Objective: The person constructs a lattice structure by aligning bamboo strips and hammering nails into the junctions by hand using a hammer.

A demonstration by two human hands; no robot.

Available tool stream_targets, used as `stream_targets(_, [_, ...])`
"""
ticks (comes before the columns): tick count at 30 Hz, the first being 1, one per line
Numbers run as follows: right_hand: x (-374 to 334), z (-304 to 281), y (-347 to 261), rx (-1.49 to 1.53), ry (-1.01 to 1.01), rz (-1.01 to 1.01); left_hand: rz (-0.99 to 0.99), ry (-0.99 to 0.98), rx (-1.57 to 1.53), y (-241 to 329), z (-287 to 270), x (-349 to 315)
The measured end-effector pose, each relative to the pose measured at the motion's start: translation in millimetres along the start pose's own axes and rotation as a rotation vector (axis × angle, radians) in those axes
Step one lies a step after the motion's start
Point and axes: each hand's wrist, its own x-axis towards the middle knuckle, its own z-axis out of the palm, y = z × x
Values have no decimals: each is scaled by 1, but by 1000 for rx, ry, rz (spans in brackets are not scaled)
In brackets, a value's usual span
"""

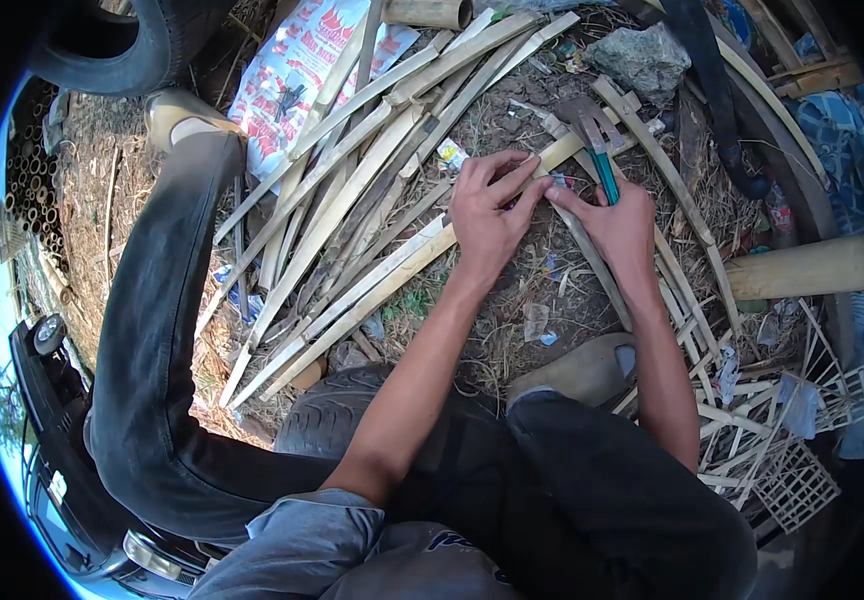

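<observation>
My left hand (492, 212) is closed on a long, pale bamboo strip (377, 302), thumb and fingers pinching it. From low on the left the strip slants up under this hand, and its far part (564, 152) shows beyond the fingers. Close beside it, my right hand (614, 228) is closed around a teal-handled tool (605, 178). The tool's dull metal end lies near the strip; its exact kind is unclear. The right thumb reaches toward the left fingertips. Whether it touches the strip cannot be made out.
Many split bamboo strips (352, 165) lie piled ahead and left. A rock (642, 62) sits at the far right. A thick bamboo pole (807, 265) and a lattice of thin slats (797, 485) are on the right. A tyre (157, 45) stands at the far left.
</observation>
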Motion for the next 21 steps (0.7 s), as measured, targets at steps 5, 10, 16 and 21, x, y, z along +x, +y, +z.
stream_targets(5, [-2,-8,10,46,80,13,-19,-29,-139,-1,13,14])
stream_targets(10, [9,12,16,-15,59,-58,204,-31,-68,-22,-1,27])
stream_targets(16, [1,-6,1,30,61,-53,131,-40,-100,-10,0,27])
stream_targets(21, [3,-3,6,-23,55,-74,92,-66,-47,-10,1,24])
